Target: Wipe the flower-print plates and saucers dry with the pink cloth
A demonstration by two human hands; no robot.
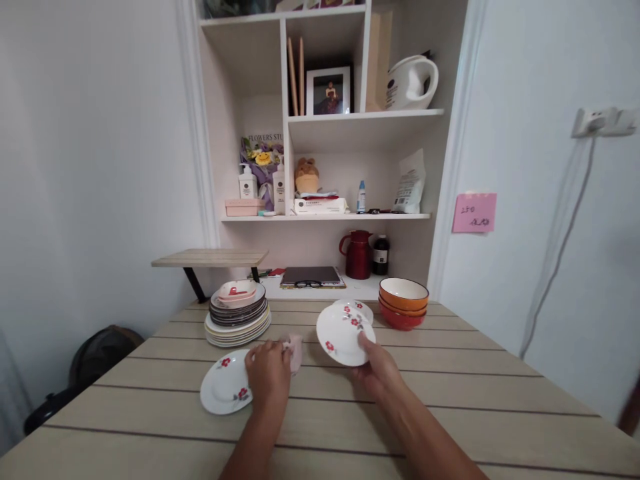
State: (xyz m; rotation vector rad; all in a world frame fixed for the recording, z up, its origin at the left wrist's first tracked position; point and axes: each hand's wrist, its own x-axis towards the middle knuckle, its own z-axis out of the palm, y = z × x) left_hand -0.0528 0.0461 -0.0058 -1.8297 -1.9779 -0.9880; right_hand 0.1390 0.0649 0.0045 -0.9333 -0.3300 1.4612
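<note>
My right hand (pixel 377 367) grips the near right rim of a white plate (pixel 340 337) with red flowers, thumb on top, tilted above the table. Partly behind it, a second flowered plate (pixel 364 309) shows. Closed around a pinkish-grey cloth (pixel 296 353), my left hand (pixel 270 373) is beside the right edge of another flowered plate (pixel 223 383) and covers part of it. Farther back on the left stands a stack of plates (pixel 237 339) with small pink-rimmed dishes (pixel 237 291) on top. At the right, orange and red bowls (pixel 403 307) are stacked.
Behind the wooden table (pixel 320 420) rises a white shelf unit (pixel 325 218). A red thermos jug (pixel 358 255), a dark bottle (pixel 381 255) and a laptop-like dark slab (pixel 310 275) sit on its lowest level. A small raised wooden shelf (pixel 213 258) overhangs the back left.
</note>
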